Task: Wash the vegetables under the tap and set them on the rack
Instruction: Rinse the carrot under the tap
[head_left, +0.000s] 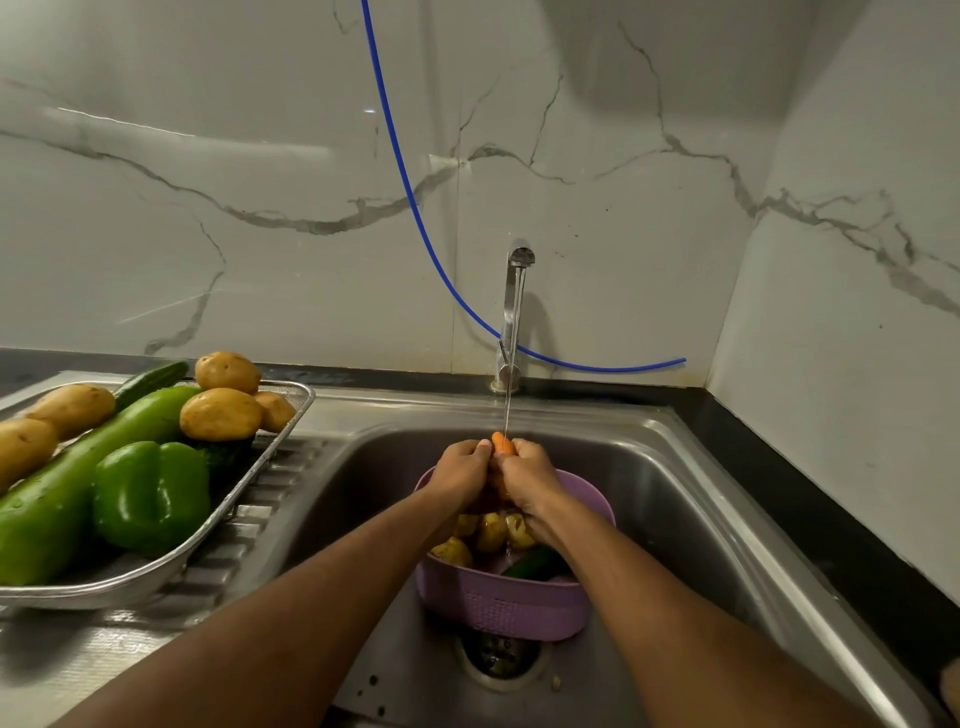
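Under the tap (515, 317), its thin stream landing on an orange carrot (502, 443), the left hand (464, 470) and right hand (525, 475) both clasp it, its tip poking above the curled fingers (480, 451), over the purple basket (501, 605).

Both hands, left hand (462, 467) and right hand (527, 475), grip a carrot (502, 443) under the tap (514, 312)

An orange carrot (502, 443) sits under the tap's (515, 312) thin stream at frame centre; small potatoes (491, 531) lie in the purple basket (501, 605) below; the rack (260, 457) at left holds potatoes, a green pepper (150, 493) and a long green gourd (78, 467).
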